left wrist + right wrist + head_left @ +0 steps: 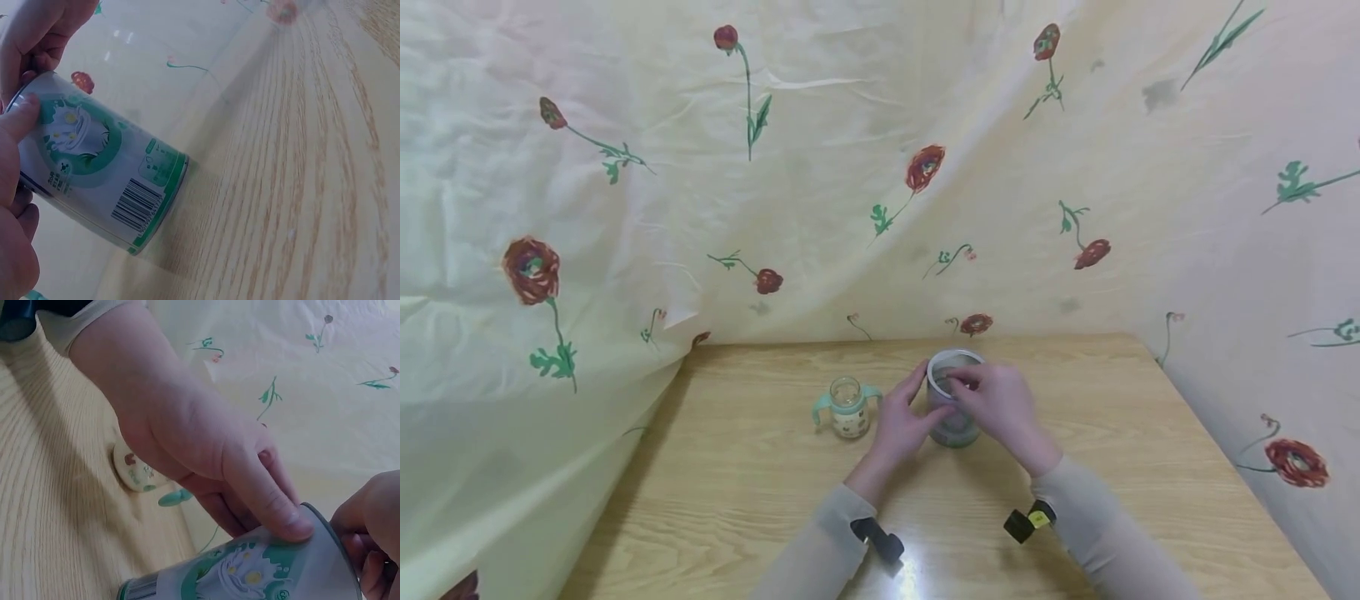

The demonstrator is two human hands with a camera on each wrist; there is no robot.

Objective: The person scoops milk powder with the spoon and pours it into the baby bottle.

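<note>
A white and green milk powder can (953,435) with a milk-splash picture and a barcode stands upright on the table, its top uncovered. My left hand (901,423) grips the can's left side near the rim, thumb across the front; that thumb (287,519) lies on the can wall in the right wrist view. Over the opening, my right hand (1000,402) has its fingers bent and the fingertips inside the rim. I cannot tell whether they pinch something. Left of the can stands a clear baby bottle (850,423) with mint-green handles and an open top.
The wooden table (737,500) has its far edge just behind the can. A cream cloth (820,208) with red flowers hangs at the back and along both sides. Each wrist wears a strapped camera.
</note>
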